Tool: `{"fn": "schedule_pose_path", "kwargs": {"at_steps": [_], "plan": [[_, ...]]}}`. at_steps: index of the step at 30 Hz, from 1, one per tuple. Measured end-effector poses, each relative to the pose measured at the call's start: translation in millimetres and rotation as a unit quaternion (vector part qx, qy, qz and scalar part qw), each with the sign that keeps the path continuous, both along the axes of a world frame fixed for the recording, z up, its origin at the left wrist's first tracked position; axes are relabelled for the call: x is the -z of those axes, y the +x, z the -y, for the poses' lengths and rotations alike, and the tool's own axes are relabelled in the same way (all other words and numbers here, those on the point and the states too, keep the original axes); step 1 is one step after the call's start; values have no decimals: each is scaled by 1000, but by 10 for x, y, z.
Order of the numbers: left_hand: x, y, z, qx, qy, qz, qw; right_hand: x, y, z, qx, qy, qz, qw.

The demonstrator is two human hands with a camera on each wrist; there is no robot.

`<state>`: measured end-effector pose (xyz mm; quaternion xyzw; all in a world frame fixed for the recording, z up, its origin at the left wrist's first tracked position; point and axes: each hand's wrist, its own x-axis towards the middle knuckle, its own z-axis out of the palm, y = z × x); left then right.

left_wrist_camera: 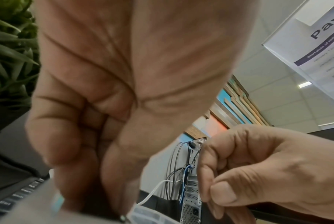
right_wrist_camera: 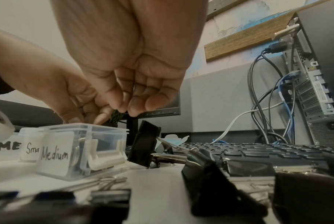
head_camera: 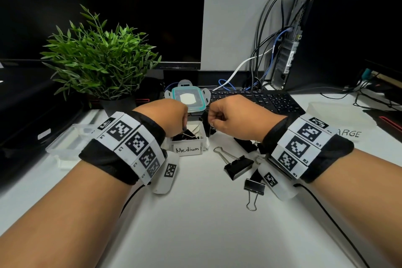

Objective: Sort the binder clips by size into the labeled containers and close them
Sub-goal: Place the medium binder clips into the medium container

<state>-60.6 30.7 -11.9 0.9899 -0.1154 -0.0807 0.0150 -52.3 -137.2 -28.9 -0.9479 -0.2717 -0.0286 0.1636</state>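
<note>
Clear plastic Medium container point(head_camera: 188, 144) sits open on the surface point(head_camera: 195, 213), clips inside. Left hand point(head_camera: 165, 115) reaches in, fingers curled; its grasp is hidden. Right hand point(head_camera: 237, 115) hovers beside it, curled, apparently empty.

A potted plant point(head_camera: 102, 59), monitor point(head_camera: 108, 6), keyboard point(head_camera: 256, 99) and cabled computer tower point(head_camera: 339, 28) line the desk.
</note>
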Motion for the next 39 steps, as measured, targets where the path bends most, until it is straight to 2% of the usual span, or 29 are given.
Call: {"fn": "schedule_pose_path", "kwargs": {"at_steps": [5, 10, 15, 18, 24, 28, 35, 39], "plan": [[-44, 1, 37, 2, 22, -20, 1000, -1, -7, -16, 3, -17, -7, 1000], [-2, 5, 17, 15, 6, 4, 1000, 4, -7, -11, 12, -32, -10, 999], [13, 22, 42, 26, 1, -37, 999, 10, -6, -19, -8, -39, -17, 999], [17, 27, 15, 7, 7, -34, 999, 25, -18, -44, -44, -79, -40, 995], [-48, 19, -79, -26, 28, -28, 999, 21, -60, -111, -63, -165, -76, 981], [-14, 38, -86, -29, 54, -35, 998, 44, -39, -133, -61, -159, -78, 982], [1, 55, -79, -30, 27, -44, 998, 62, -10, -130, -54, -139, -83, 985], [-14, 58, -63, -21, 31, -59, 998, 55, -29, -134, -56, -171, -80, 980]]}}
